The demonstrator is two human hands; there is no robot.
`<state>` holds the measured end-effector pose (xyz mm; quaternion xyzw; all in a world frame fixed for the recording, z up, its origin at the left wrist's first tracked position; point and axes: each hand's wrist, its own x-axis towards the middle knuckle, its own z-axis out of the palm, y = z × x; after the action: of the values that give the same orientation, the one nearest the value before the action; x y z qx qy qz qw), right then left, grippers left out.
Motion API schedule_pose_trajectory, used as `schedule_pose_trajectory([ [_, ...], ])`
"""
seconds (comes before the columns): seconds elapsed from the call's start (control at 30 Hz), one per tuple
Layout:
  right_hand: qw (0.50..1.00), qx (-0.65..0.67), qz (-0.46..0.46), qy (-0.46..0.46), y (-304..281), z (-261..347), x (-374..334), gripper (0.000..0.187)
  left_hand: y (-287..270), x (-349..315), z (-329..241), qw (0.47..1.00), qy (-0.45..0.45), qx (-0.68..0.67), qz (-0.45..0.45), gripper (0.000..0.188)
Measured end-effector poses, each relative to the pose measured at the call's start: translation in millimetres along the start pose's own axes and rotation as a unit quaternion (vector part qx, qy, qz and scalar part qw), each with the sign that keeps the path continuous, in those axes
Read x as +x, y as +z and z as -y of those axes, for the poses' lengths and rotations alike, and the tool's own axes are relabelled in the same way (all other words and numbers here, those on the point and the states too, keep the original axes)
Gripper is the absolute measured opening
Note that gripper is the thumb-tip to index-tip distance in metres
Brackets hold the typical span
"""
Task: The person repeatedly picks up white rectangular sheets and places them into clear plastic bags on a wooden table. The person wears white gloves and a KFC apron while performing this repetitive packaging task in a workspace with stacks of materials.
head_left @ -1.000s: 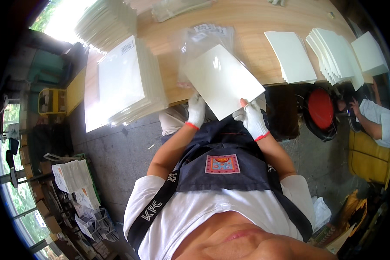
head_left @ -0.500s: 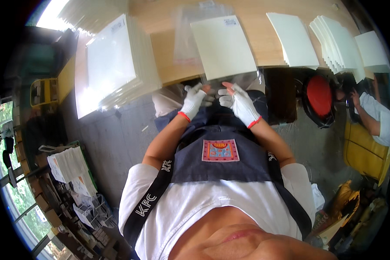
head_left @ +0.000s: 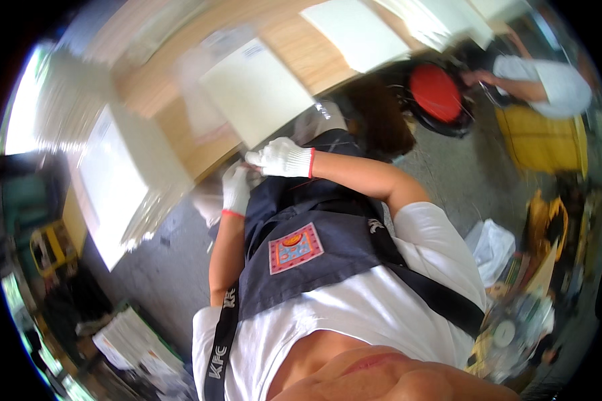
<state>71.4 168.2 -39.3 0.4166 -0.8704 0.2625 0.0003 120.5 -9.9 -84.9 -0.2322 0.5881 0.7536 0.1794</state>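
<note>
My left hand [head_left: 236,189], in a white knit glove with a red cuff, is closed just off the table's near edge, its fingertips partly hidden. Against it, my right hand [head_left: 281,159], gloved the same way, has its fingers pressed together in a pinch. What lies between the fingertips is too small to make out. Right above the hands, a white flat panel [head_left: 257,93] with a small printed label rests at the table edge. Clear plastic [head_left: 322,110] shows at the panel's near right corner. Beyond it on the left lies a blurred clear plastic sleeve [head_left: 204,100].
A tall stack of plastic-wrapped white panels [head_left: 114,187] stands left on the wooden table [head_left: 291,33]. More white panels [head_left: 358,37] lie to the right. A red round stool [head_left: 435,92] is beyond the edge, near another person's arm [head_left: 522,88]. Bundled sheets [head_left: 137,344] are lower left.
The view has turned and shifted to the right. My hands, earlier apart with fingers spread, are now together, the right one reaching across to the left. The panel stays on the table.
</note>
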Motion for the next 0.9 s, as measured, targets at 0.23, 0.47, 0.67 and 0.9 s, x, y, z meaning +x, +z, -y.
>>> schedule_pose_trajectory([
  [0.23, 0.687, 0.438, -0.499, 0.296, -82, -122, -123, 0.007, -12, -13, -4, 0.995, 0.037, 0.093, 0.002, 0.029],
  [0.47, 0.749, 0.473, -0.184, 0.425, -50, -114, -177, 0.012, -19, -19, -3, 0.992, 0.037, 0.12, 0.029, 0.028],
  [0.67, 0.97, 0.202, -0.039, 0.13, -25, -5, -38, 0.021, -16, -20, -2, 0.996, 0.025, 0.088, 0.005, 0.033],
  [0.9, 0.998, 0.003, 0.04, 0.046, 11, 17, 13, 0.014, -20, -18, -2, 0.999, 0.03, 0.02, 0.018, 0.023],
])
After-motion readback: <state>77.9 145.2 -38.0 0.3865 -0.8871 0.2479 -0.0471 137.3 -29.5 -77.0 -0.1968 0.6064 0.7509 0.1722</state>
